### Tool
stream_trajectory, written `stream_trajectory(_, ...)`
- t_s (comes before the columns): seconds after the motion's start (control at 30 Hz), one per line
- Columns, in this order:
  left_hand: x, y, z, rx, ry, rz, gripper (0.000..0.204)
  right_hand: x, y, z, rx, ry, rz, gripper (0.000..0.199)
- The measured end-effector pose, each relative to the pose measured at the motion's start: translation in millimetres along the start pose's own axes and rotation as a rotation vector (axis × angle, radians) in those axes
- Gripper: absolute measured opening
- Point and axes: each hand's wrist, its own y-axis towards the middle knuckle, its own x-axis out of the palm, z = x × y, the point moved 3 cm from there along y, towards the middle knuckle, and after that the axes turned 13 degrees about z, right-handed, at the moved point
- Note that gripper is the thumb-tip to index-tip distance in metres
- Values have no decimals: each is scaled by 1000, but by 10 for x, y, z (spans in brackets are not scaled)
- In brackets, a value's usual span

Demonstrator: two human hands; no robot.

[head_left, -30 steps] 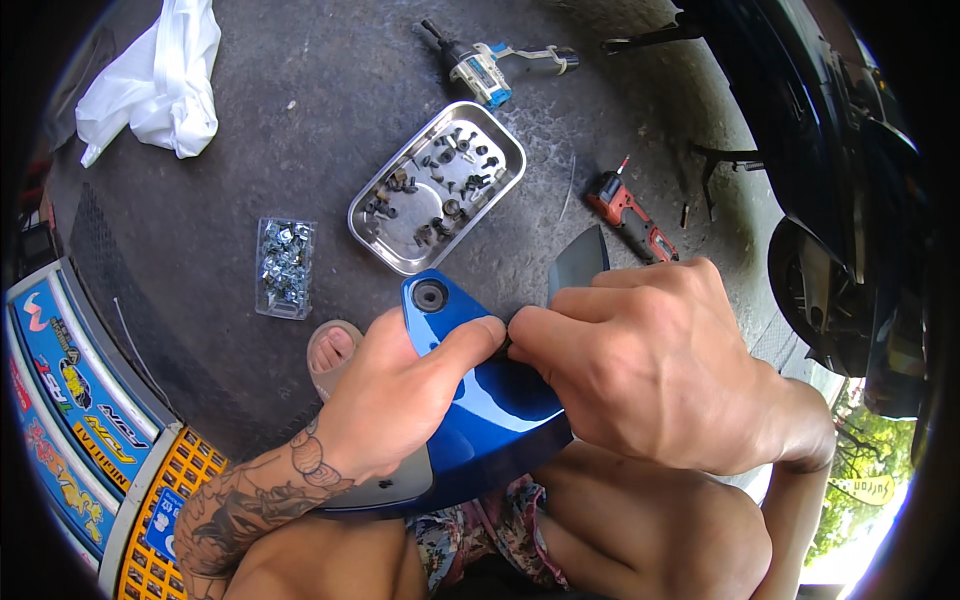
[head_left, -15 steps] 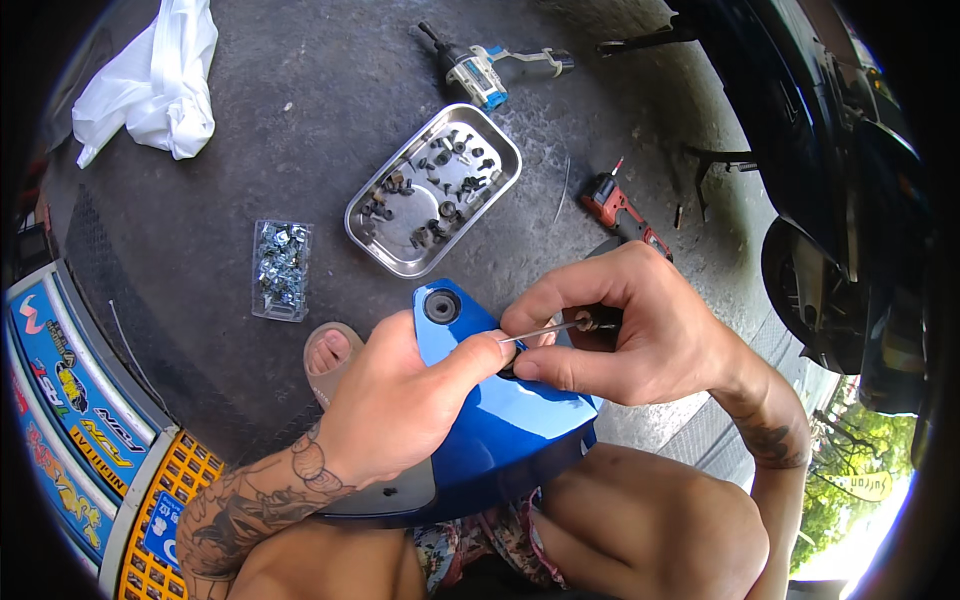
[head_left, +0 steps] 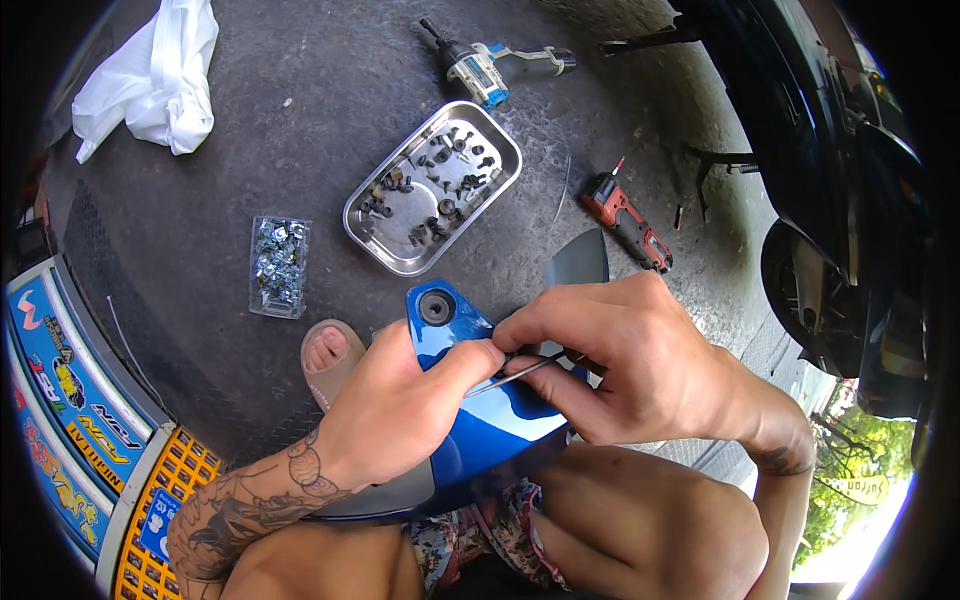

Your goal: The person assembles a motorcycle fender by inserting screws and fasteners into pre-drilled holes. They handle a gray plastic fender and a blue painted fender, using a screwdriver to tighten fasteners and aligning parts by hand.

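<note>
While left hand [head_left: 400,392] grips blue panel [head_left: 500,425], right hand [head_left: 640,360] holds thin rod [head_left: 497,384]: apparently right-edge work, next needing steadiness

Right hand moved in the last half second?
Yes: the right hand has shifted slightly back toward the person's body, judged against the red cordless driver, which holds its place in view.

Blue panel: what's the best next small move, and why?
I'd probably have the right hand press lightly at the blue panel: it sits close beside the thumb of the left hand, which grips the panel. The thin metal rod crosses there, so go gently.
</note>
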Motion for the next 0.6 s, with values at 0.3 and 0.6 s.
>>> stream_trajectory(0.3, 51, -25, -22, -20, -63, -62, 18, -39, 89, 21, 72, -26, -176, 16)
stream_trajectory(0.6, 54, -38, 66, -110, -128, -124, 15, -252, 136, 31, -39, 86, -107, 27)
